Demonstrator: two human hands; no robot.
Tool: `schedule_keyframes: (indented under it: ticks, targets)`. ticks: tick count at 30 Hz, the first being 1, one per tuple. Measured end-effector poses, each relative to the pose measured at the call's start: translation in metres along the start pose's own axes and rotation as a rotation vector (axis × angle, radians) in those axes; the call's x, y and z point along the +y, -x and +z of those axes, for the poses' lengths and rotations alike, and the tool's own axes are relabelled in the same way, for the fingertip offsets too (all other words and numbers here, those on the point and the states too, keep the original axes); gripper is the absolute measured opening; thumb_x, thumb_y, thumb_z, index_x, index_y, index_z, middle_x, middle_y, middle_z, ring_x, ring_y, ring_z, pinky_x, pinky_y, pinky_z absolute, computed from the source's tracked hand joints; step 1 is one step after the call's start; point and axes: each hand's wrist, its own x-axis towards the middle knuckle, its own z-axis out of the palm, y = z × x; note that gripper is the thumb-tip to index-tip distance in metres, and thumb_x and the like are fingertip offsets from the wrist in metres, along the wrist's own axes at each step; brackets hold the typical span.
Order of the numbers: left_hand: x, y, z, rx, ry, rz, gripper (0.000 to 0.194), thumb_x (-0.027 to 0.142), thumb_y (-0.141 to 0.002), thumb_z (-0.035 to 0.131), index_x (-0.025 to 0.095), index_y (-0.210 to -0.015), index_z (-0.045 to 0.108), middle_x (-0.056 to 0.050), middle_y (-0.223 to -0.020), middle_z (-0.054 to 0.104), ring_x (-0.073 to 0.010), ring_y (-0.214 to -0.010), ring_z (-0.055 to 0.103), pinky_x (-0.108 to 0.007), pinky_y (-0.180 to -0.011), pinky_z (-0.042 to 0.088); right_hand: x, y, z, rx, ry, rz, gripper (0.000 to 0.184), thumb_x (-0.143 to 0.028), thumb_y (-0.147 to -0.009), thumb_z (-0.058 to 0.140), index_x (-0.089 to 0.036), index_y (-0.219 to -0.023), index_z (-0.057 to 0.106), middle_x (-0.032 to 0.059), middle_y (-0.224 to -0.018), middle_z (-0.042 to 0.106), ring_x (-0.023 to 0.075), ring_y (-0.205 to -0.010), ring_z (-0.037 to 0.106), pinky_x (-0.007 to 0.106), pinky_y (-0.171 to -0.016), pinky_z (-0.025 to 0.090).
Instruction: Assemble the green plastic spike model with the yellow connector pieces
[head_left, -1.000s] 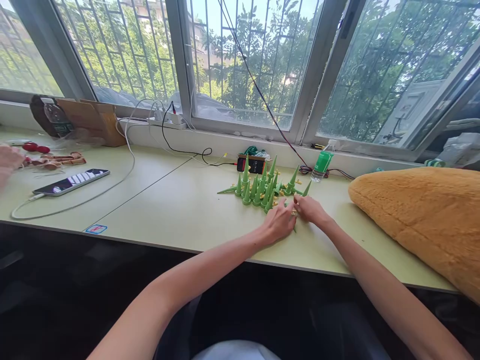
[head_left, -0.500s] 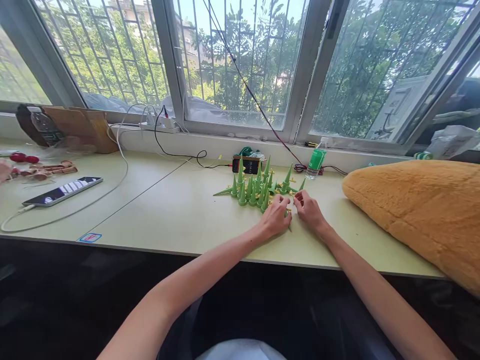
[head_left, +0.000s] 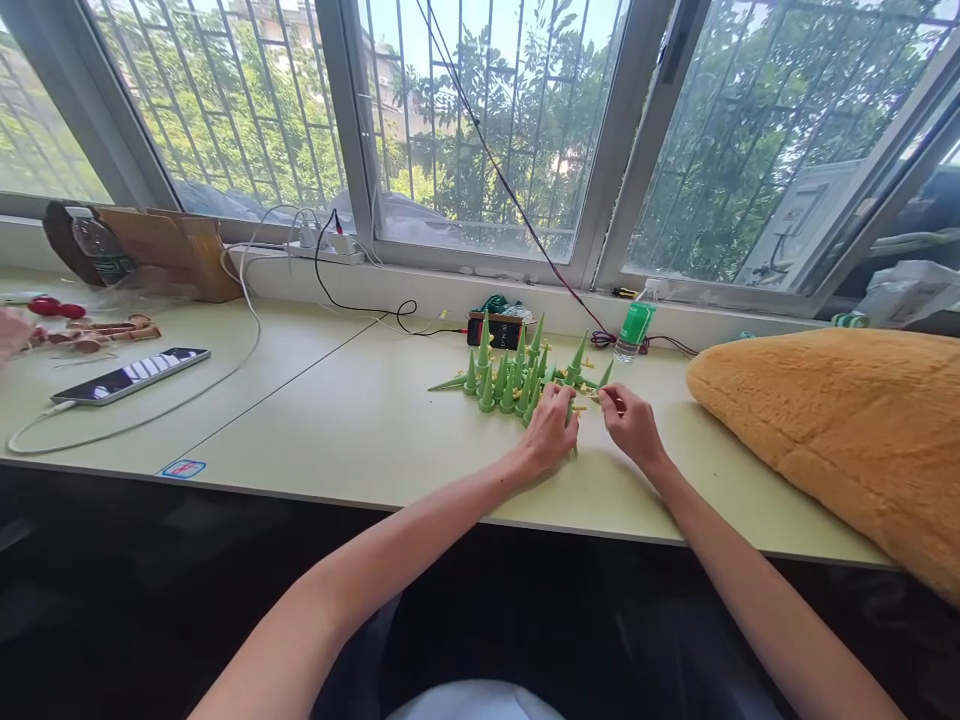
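Note:
Several green cone-shaped spikes (head_left: 486,388) with small yellow fittings stand upright on the table, close together, and a few lie on their sides. My left hand (head_left: 551,432) is closed around one green spike at the right front of the group. That spike's tip (head_left: 576,452) shows below the fingers; most of it is hidden. Just to the right, my right hand (head_left: 630,418) is pinched at the thumb and fingertips on a small yellow piece (head_left: 592,394). A gap separates the two hands. Another yellow fitting (head_left: 579,408) sticks out by the left fingers.
Behind the spikes, a phone (head_left: 495,331) leans upright near a green-labelled bottle (head_left: 636,325). A large orange plush cushion (head_left: 825,420) covers the table's right side. At left lie a charging phone (head_left: 131,376) and wooden pieces (head_left: 97,335), beside another person's hand (head_left: 11,330).
My right hand has drawn a little to the right, away from my left hand. The left hand keeps its grip, its fingers slightly shifted. The camera view has moved slightly.

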Motion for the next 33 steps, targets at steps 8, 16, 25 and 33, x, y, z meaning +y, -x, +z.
schedule_keyframes:
  ticks: [8, 16, 25, 33]
  targets:
    - [0.0010, -0.0021, -0.0002, 0.096, 0.080, 0.015, 0.023, 0.016, -0.086, 0.050, 0.016, -0.109, 0.053, -0.009, -0.110, 0.051, -0.0142, -0.084, 0.058, -0.030, -0.079, 0.050, -0.0050, 0.0009, -0.0006, -0.005, -0.027, -0.050, 0.029, -0.042, -0.093, 0.043, -0.019, -0.081, 0.055, 0.0003, -0.064, 0.054, 0.0127, -0.054, 0.045, 0.024, -0.056, 0.039]
    - [-0.0032, -0.0040, 0.0043, 0.145, 0.110, 0.054, 0.023, 0.014, -0.084, 0.053, 0.017, -0.107, 0.054, -0.008, -0.106, 0.051, -0.0145, -0.084, 0.058, -0.030, -0.078, 0.051, -0.0026, 0.0009, 0.0007, 0.014, -0.094, -0.068, 0.026, -0.040, -0.092, 0.047, -0.018, -0.080, 0.056, -0.0013, -0.062, 0.051, 0.0121, -0.052, 0.044, 0.024, -0.053, 0.037]
    - [-0.0031, -0.0040, 0.0040, 0.163, 0.106, 0.059, 0.021, 0.014, -0.085, 0.052, 0.017, -0.106, 0.054, -0.008, -0.106, 0.051, -0.0130, -0.080, 0.057, -0.028, -0.076, 0.050, -0.0038, 0.0006, 0.0001, 0.014, -0.117, -0.079, 0.026, -0.040, -0.092, 0.048, -0.019, -0.080, 0.056, -0.0019, -0.060, 0.049, 0.0118, -0.051, 0.043, 0.025, -0.053, 0.037]
    - [-0.0027, -0.0047, 0.0040, 0.190, 0.106, 0.066, 0.022, 0.013, -0.084, 0.053, 0.017, -0.106, 0.055, -0.007, -0.103, 0.051, -0.0102, -0.072, 0.054, -0.027, -0.072, 0.049, -0.0024, 0.0006, -0.0002, -0.001, -0.156, -0.065, 0.026, -0.041, -0.092, 0.049, -0.019, -0.080, 0.056, -0.0021, -0.059, 0.048, 0.0118, -0.051, 0.043, 0.024, -0.052, 0.037]
